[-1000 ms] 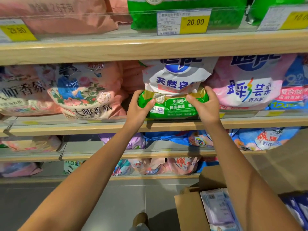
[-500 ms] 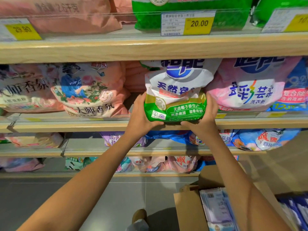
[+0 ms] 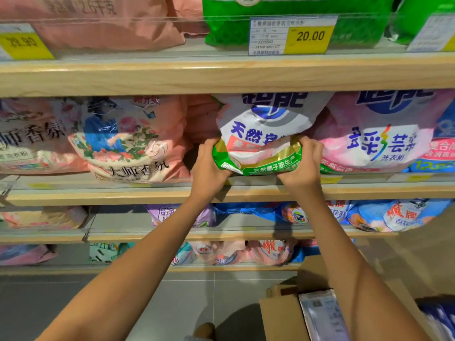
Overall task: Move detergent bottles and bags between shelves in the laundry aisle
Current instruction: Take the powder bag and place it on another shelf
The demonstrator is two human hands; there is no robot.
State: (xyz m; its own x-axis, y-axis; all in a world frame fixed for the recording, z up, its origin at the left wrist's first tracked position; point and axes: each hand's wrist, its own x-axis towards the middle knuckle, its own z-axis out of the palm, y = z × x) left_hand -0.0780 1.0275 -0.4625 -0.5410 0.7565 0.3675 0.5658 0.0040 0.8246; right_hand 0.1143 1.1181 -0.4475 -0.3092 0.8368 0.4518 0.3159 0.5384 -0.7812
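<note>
A white and green detergent bag (image 3: 264, 134) with blue lettering stands on the second shelf (image 3: 147, 193), between a pink floral bag (image 3: 133, 141) and a pink and white bag (image 3: 376, 134). My left hand (image 3: 208, 168) grips its lower left corner. Its lower right corner is gripped by my right hand (image 3: 304, 166). The bag's green bottom edge is crumpled between both hands, just above the shelf's front lip.
The top shelf (image 3: 221, 75) holds pink and green bags behind price tags (image 3: 293, 35). Lower shelves carry blue, purple and pink bags (image 3: 398, 214). An open cardboard box (image 3: 283, 313) with packets stands on the grey floor at lower right.
The bag has been pushed farther back and up onto the shelf, and its green bottom is now squeezed and crumpled. Both hands have moved closer in under the bag.
</note>
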